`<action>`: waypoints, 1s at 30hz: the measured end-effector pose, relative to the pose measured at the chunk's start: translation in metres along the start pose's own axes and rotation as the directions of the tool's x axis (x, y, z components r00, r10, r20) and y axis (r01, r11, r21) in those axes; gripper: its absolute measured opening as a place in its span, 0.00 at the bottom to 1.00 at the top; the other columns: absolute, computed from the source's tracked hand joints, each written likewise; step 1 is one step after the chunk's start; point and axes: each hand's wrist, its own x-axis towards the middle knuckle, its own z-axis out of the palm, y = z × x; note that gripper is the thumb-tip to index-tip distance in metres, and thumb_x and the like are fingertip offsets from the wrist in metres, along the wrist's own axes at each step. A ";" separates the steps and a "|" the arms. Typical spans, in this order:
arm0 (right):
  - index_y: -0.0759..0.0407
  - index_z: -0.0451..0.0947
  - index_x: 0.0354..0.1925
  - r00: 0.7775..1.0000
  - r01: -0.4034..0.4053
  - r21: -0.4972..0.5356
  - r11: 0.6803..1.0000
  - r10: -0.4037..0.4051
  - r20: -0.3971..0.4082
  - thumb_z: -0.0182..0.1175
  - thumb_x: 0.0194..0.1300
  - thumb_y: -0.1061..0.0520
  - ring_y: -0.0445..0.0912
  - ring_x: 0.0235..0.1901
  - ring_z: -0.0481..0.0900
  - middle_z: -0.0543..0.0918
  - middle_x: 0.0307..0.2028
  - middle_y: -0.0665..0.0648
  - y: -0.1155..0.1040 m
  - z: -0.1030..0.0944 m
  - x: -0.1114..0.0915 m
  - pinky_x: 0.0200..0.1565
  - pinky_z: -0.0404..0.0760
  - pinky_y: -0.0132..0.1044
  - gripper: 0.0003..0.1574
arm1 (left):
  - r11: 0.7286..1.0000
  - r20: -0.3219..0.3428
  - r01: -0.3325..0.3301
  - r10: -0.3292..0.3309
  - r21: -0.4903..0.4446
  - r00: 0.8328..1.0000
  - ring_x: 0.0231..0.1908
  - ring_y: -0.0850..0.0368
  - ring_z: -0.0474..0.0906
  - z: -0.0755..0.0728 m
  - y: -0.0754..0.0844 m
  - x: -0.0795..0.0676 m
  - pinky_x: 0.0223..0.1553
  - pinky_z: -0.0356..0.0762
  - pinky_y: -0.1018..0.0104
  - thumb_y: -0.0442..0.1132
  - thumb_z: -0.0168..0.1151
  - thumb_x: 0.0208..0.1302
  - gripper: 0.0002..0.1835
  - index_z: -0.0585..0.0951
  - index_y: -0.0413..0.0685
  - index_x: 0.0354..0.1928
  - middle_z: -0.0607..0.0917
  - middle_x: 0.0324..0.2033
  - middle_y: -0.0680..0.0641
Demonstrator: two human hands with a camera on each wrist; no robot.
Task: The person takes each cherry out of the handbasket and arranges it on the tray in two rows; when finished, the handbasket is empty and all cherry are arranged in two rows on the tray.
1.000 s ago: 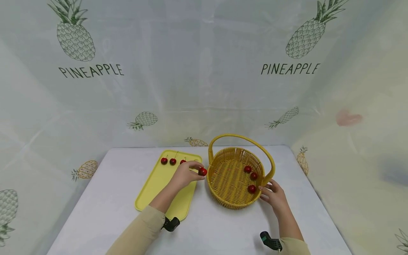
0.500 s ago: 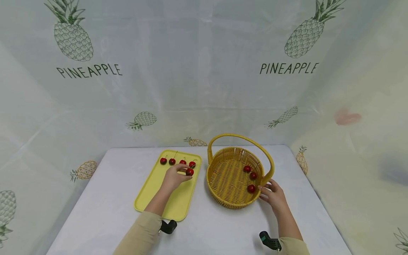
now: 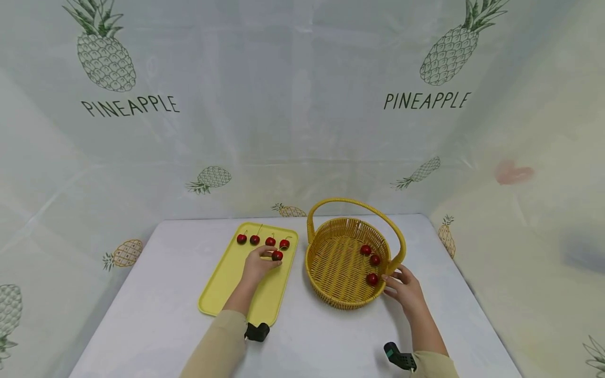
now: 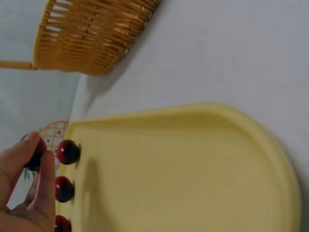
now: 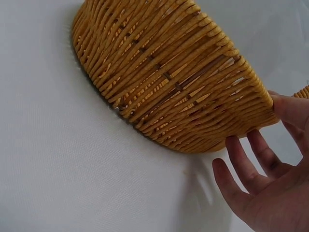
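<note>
My left hand (image 3: 257,268) pinches a dark red cherry (image 3: 277,255) between thumb and fingers, over the far right part of the yellow tray (image 3: 227,283). Just beyond it, several stemmed cherries lie in a row along the tray's far end; the rightmost cherry (image 3: 284,244) is nearest the hand. In the left wrist view the held cherry (image 4: 36,157) shows between the fingertips. My right hand (image 3: 407,289) holds the woven basket (image 3: 347,303) at its right side, thumb at the rim and fingers against the outer wall. Three cherries sit inside, one of them a cherry (image 3: 372,279) near that hand.
The basket's tall arched handle (image 3: 347,200) rises over it, its right foot close to my right hand. Tray and basket stand side by side on a white table (image 3: 142,315), with a narrow strip between them. A pineapple-print curtain (image 3: 293,105) hangs behind.
From beside the basket's left rim, my left hand has moved left over the tray with the cherry in its fingers, uncovering the row's right end. My right hand stays at the basket.
</note>
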 end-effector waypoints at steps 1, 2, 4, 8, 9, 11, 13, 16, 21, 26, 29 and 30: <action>0.56 0.58 0.72 1.000 -0.002 -0.001 1.000 0.002 0.000 0.60 0.69 0.58 0.51 0.49 0.79 0.66 0.61 0.66 0.000 0.000 0.000 0.52 0.78 0.48 0.38 | 1.000 0.004 0.005 -0.005 -0.014 1.000 0.48 0.41 0.77 0.000 -0.002 0.001 0.41 0.79 0.57 0.32 0.75 0.51 0.22 0.83 0.42 0.50 0.83 0.43 0.41; 0.56 0.57 0.72 1.000 -0.003 -0.002 1.000 0.003 0.000 0.60 0.69 0.58 0.52 0.50 0.78 0.66 0.61 0.66 0.000 0.000 -0.001 0.52 0.78 0.48 0.38 | 1.000 0.006 0.012 -0.012 -0.029 1.000 0.49 0.41 0.77 0.000 -0.004 0.002 0.41 0.79 0.57 0.31 0.75 0.52 0.22 0.83 0.41 0.51 0.83 0.43 0.41; 0.56 0.57 0.73 1.000 -0.006 -0.006 1.000 0.006 0.000 0.60 0.69 0.58 0.53 0.52 0.77 0.66 0.61 0.66 0.000 0.001 -0.001 0.53 0.77 0.48 0.39 | 0.996 0.017 0.031 -0.030 -0.078 0.999 0.49 0.41 0.76 0.000 -0.007 0.004 0.41 0.79 0.59 0.29 0.74 0.53 0.22 0.82 0.39 0.52 0.82 0.44 0.39; 0.56 0.56 0.73 1.000 -0.005 -0.013 1.000 0.005 -0.003 0.60 0.69 0.57 0.56 0.55 0.75 0.65 0.62 0.67 -0.001 0.001 -0.002 0.53 0.77 0.48 0.39 | 0.989 0.021 0.049 -0.046 -0.141 0.999 0.48 0.42 0.76 0.000 -0.015 0.008 0.39 0.80 0.64 0.27 0.73 0.53 0.22 0.81 0.36 0.52 0.82 0.44 0.37; 0.56 0.56 0.73 1.000 -0.005 -0.013 1.000 0.005 -0.002 0.60 0.69 0.57 0.57 0.55 0.75 0.65 0.62 0.67 -0.001 0.001 -0.002 0.53 0.78 0.48 0.39 | 0.987 0.022 0.056 -0.053 -0.152 0.998 0.47 0.42 0.76 0.001 -0.017 0.009 0.38 0.79 0.65 0.27 0.73 0.53 0.22 0.81 0.36 0.52 0.82 0.44 0.37; 0.56 0.56 0.73 1.000 -0.005 -0.013 1.000 0.005 0.000 0.60 0.69 0.57 0.57 0.56 0.74 0.65 0.62 0.67 0.000 0.001 -0.002 0.53 0.77 0.48 0.39 | 0.987 0.020 0.059 -0.057 -0.150 0.998 0.46 0.43 0.77 0.002 -0.020 0.010 0.37 0.79 0.66 0.28 0.73 0.53 0.22 0.81 0.36 0.52 0.82 0.44 0.37; 0.56 0.55 0.73 1.000 -0.006 -0.009 1.000 0.006 0.005 0.60 0.69 0.57 0.58 0.57 0.73 0.65 0.62 0.67 0.000 0.001 -0.002 0.53 0.77 0.48 0.40 | 0.986 0.021 0.069 -0.066 -0.151 0.998 0.46 0.44 0.77 0.003 -0.022 0.011 0.37 0.78 0.66 0.28 0.73 0.53 0.22 0.81 0.37 0.52 0.82 0.44 0.37; 0.57 0.55 0.73 1.000 -0.003 -0.008 1.000 0.003 0.009 0.60 0.69 0.58 0.59 0.57 0.73 0.65 0.62 0.68 0.001 0.001 -0.001 0.53 0.77 0.49 0.40 | 0.989 0.026 0.069 -0.066 -0.133 0.997 0.46 0.44 0.77 0.004 -0.025 0.010 0.39 0.78 0.63 0.29 0.74 0.53 0.23 0.81 0.37 0.53 0.82 0.44 0.37; 0.58 0.56 0.72 1.000 0.014 -0.009 1.000 -0.014 -0.006 0.60 0.68 0.58 0.57 0.54 0.75 0.67 0.60 0.68 0.002 0.001 0.000 0.51 0.79 0.48 0.39 | 0.988 0.027 0.096 -0.093 -0.124 0.995 0.48 0.43 0.78 0.005 -0.028 0.011 0.46 0.77 0.59 0.31 0.73 0.54 0.23 0.81 0.37 0.54 0.84 0.45 0.37; 0.57 0.55 0.73 1.000 0.004 -0.007 1.000 -0.004 0.004 0.60 0.69 0.58 0.60 0.57 0.73 0.65 0.62 0.68 0.001 0.001 0.000 0.52 0.78 0.49 0.40 | 0.975 0.028 0.131 -0.128 -0.178 0.991 0.50 0.41 0.77 0.007 -0.033 0.011 0.44 0.79 0.63 0.28 0.73 0.54 0.22 0.80 0.31 0.52 0.83 0.46 0.35; 0.57 0.55 0.73 1.000 -0.009 -0.008 1.000 0.009 0.005 0.60 0.69 0.57 0.60 0.58 0.72 0.64 0.63 0.68 0.000 0.001 0.000 0.53 0.77 0.49 0.40 | 0.976 0.028 0.122 -0.119 -0.182 0.993 0.50 0.41 0.77 0.007 -0.035 0.011 0.42 0.79 0.65 0.28 0.73 0.53 0.22 0.80 0.31 0.51 0.82 0.46 0.35; 0.56 0.55 0.73 1.000 -0.013 -0.009 1.000 0.013 0.004 0.60 0.69 0.57 0.59 0.57 0.73 0.64 0.63 0.68 0.000 0.002 0.000 0.53 0.77 0.48 0.40 | 0.978 0.025 0.115 -0.112 -0.174 0.993 0.49 0.42 0.77 0.007 -0.036 0.011 0.42 0.79 0.65 0.28 0.74 0.53 0.22 0.80 0.32 0.51 0.83 0.45 0.36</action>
